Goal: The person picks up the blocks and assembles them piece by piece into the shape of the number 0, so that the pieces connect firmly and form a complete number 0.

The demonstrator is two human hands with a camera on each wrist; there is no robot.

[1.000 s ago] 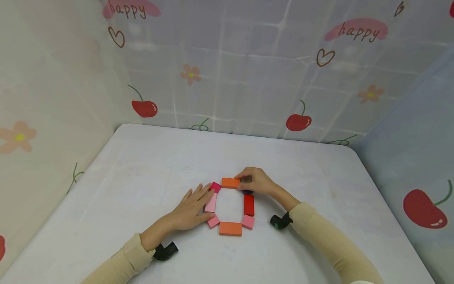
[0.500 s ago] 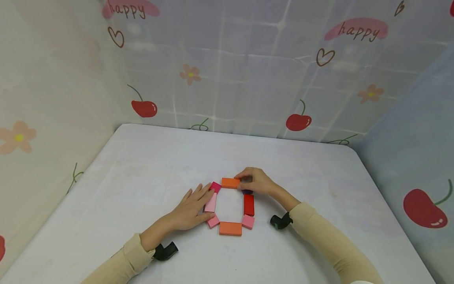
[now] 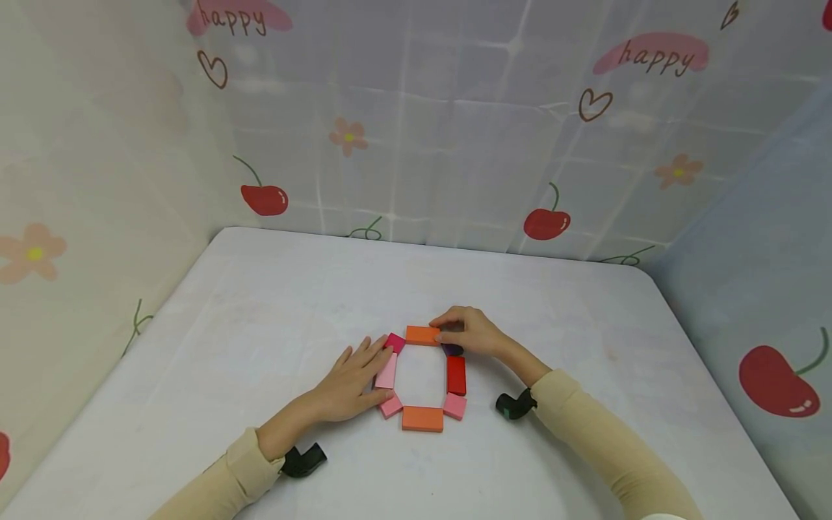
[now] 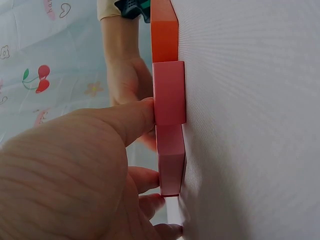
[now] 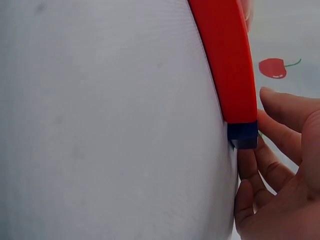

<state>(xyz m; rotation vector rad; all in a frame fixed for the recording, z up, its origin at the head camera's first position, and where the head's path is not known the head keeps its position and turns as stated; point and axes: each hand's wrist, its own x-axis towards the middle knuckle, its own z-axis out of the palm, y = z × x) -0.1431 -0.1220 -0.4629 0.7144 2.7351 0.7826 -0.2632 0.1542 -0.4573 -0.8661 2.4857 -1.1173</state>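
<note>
Several rectangular blocks form a ring on the white table. My left hand [image 3: 351, 383] lies with fingers spread over the ring's left side, touching the light pink block [image 3: 386, 371], the magenta block [image 3: 395, 342] and the lower-left pink block [image 3: 390, 406]. At the far side, my right hand [image 3: 473, 332] has thumb and forefinger about the right end of the far orange block [image 3: 419, 334], pinching it. Under that hand, the dark blue block [image 5: 243, 134] adjoins the red block [image 5: 227, 65]; in the head view it is partly hidden.
A near orange block [image 3: 422, 419] and a lower-right pink block [image 3: 455, 406] close the ring's front. Dark wrist devices sit at both cuffs, the left one [image 3: 304, 460] and the right one [image 3: 515, 406]. A printed curtain [image 3: 422, 144] stands behind the table [image 3: 312, 274].
My right thumb has shifted very slightly up, and a little more of the dark blue block shows beneath it. The left hand and the other blocks stay where they were.
</note>
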